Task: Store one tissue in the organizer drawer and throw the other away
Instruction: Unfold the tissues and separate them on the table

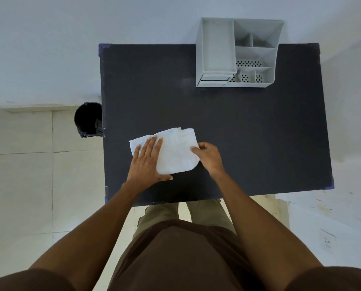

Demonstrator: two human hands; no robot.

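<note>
Right now my left hand (146, 162) lies flat, palm down, on the left part of a white tissue (176, 152); fingers (152, 144) spread and straight, thumb stretched out along the tissue's near edge. Pressing, not gripping. My right hand (209, 157) is at the tissue's right edge, fingers curled, thumb and forefinger pinched on the paper's corner. Can't tell how many layers that pinch has.

Tissue sits on the dark surface (259, 133), near-centre, slightly left, close to the front edge. Looks folded or stacked: a second layer's edge shows at the far right corner, but whether it's one sheet or two I can't tell. Near right corner is rounded, curling up off the surface a bit.

Grey organizer (236, 53) stands at the far right of the surface, well apart from the tissue. It has a long tray on its left side, several smaller compartments to the right, some with perforated bottoms. Small drawer (214, 79) in the front lower left of it, looks pushed in or nearly so.

Black bin (88, 118) on the tiled floor (20, 164), just beside the surface's left edge, open top, inside too dark to read.

Both forearms bare, brown shirt (175, 259) below.
</note>
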